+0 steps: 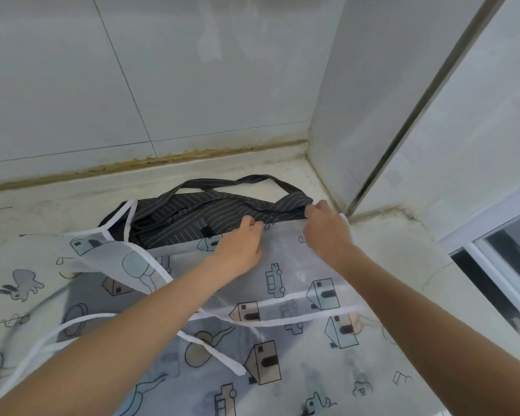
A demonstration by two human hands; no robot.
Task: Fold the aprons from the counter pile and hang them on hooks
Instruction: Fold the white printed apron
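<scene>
A translucent white apron printed with houses, cars and animals lies spread over the counter, its white-trimmed straps trailing at the left. Behind it sits a crumpled dark pinstriped apron with a looped neck strap. My left hand pinches the far edge of the printed apron where it meets the dark one. My right hand grips the same far edge near the dark apron's right corner. No hooks are in view.
A tiled wall rises behind the counter, with a stained seam along its base. A wall corner and pillar stand at the right. A window frame lies at the far right below the ledge.
</scene>
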